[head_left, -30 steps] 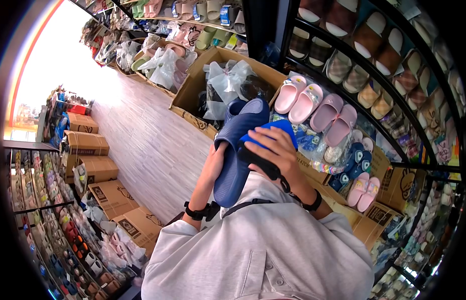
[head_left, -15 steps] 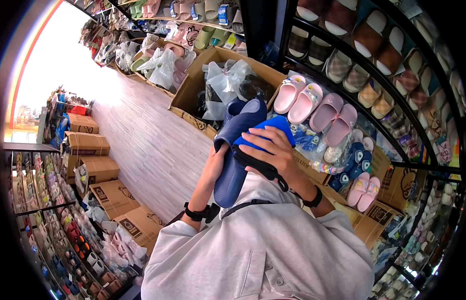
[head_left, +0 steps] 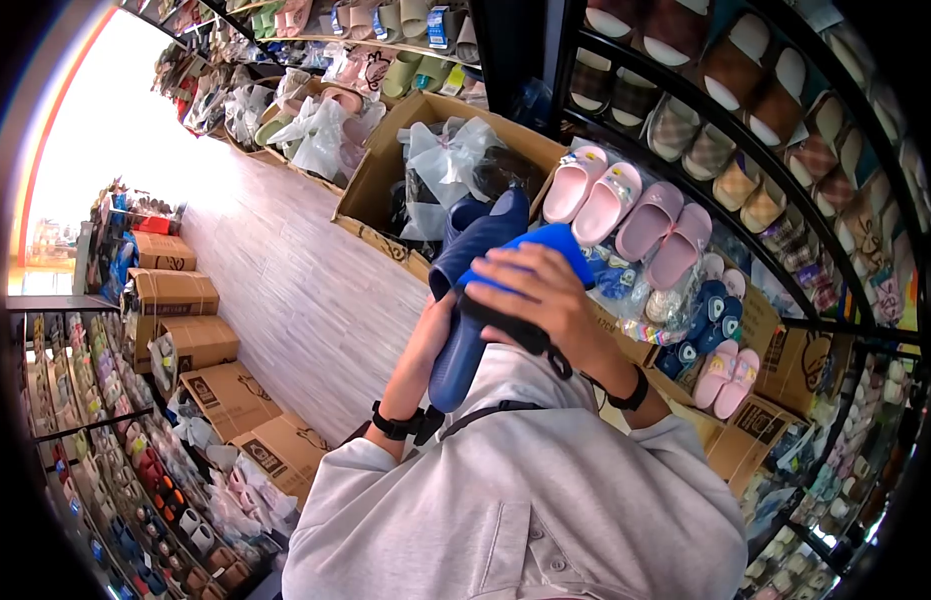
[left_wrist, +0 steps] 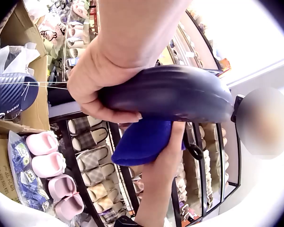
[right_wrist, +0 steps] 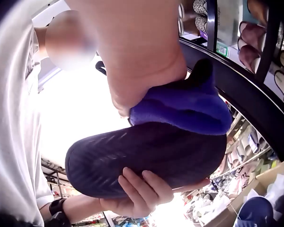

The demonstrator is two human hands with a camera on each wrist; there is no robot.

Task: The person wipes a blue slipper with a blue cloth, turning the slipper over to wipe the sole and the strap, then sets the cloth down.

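"Slipper [head_left: 472, 258]: how does it lie?"

"Around the middle of the head view, its long axis running from low centre up and slightly right."

"Which hand is nearer?"

"The left hand [head_left: 435, 325], touching it directly; those fingers are closed around it from the picture's left."

"And the other?"

"The right hand [head_left: 547, 300] lies to its right, fingers bent over a blue pad [head_left: 557, 242] that seems to touch the slipper's right edge."
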